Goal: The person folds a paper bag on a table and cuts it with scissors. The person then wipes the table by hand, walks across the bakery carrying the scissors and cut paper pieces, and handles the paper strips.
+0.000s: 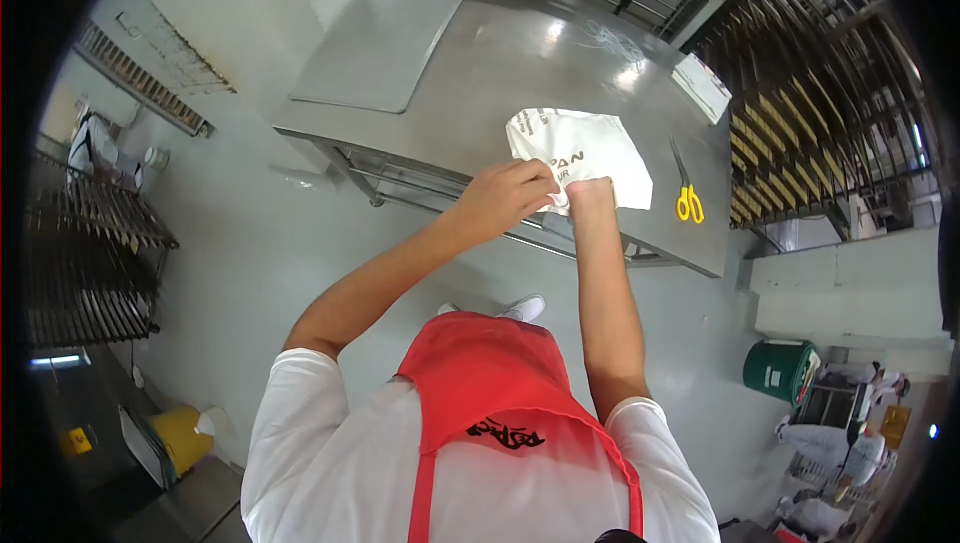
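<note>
A white printed bag (600, 143) lies at the near edge of the steel table, with brown lettering on its side. My left hand (512, 195) pinches the rim of its opening, the fingers closed on the material. My right hand (592, 190) reaches into the bag up to about the wrist, so its fingers are hidden inside. To the right of the bag, a pair of scissors (687, 193) with yellow handles rests on the table, touched by neither hand.
The steel table (480, 63) carries a flat grey sheet (380, 48) at the left, tangled clear string (612, 43) at the back and a white stack (703, 88) at the right. Tray racks (820, 113) stand beyond. People in white work near a green bin (778, 371).
</note>
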